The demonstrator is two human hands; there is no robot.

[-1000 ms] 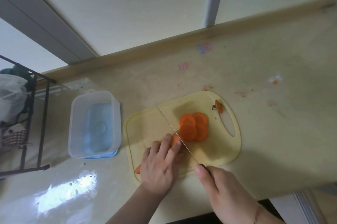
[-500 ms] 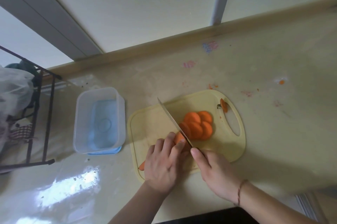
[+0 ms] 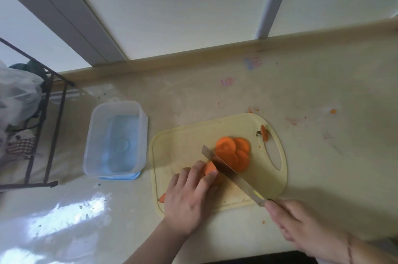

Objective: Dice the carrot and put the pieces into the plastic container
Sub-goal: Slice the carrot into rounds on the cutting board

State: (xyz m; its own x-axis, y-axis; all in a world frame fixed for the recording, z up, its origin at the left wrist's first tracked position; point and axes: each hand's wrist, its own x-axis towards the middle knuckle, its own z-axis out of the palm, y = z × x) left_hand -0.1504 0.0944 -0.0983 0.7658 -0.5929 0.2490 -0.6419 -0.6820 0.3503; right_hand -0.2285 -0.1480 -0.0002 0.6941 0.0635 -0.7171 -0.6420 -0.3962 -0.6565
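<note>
Spreading under everything is the beige tabletop, stained and speckled with orange scraps. On it, at the left, stands the plastic container, clear-walled and holding no carrot yet; it looks light and likely to skid if nudged, so pieces are best dropped in from above. Just to its right lies the yellow cutting board, thin and probably free to slide on the smooth surface. The left hand lies over the uncut carrot, fingers curled down and pressing it against the board, its thin tip poking out at the board's near-left edge. The right hand is wrapped round the handle of the knife, whose blade rests against the carrot's cut face beside the fingertips. Beyond the blade a fan of round slices overlaps itself on the board. Carrot is stiff, dense and round, so it tends to roll; holding it well behind the blade, knuckles forward, seems safest. The slices look thin, slick and easy to scatter. The trimmed top sits by the board's handle hole.
</note>
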